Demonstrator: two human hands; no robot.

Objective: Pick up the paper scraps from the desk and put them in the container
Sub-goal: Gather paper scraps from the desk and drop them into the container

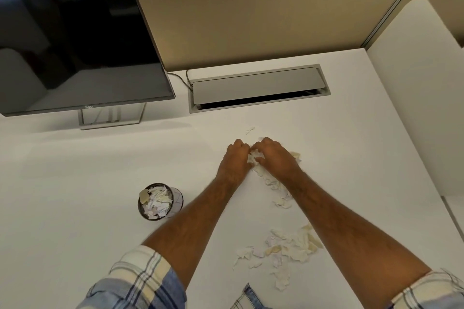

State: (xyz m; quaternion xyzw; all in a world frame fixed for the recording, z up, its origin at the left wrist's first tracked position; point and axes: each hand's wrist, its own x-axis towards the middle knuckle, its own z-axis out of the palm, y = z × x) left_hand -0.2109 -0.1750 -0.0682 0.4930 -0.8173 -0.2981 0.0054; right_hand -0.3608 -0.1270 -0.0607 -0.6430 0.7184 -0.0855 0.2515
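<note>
White and cream paper scraps lie on the white desk [75,183]. My left hand [237,158] and my right hand [275,158] are cupped together over a heap of scraps [254,157], fingers curled around it. A trail of scraps [278,188] runs back under my right forearm. A bigger loose pile [286,248] lies nearer to me between my arms. One single scrap [250,130] sits just beyond my hands. The small round dark container [160,202], filled with scraps, stands to the left of my left forearm.
A black monitor [75,45] on a stand fills the back left. A grey cable hatch [258,88] is set into the desk behind my hands. A beige partition [263,25] walls off the back, and a white panel [414,108] closes the right side.
</note>
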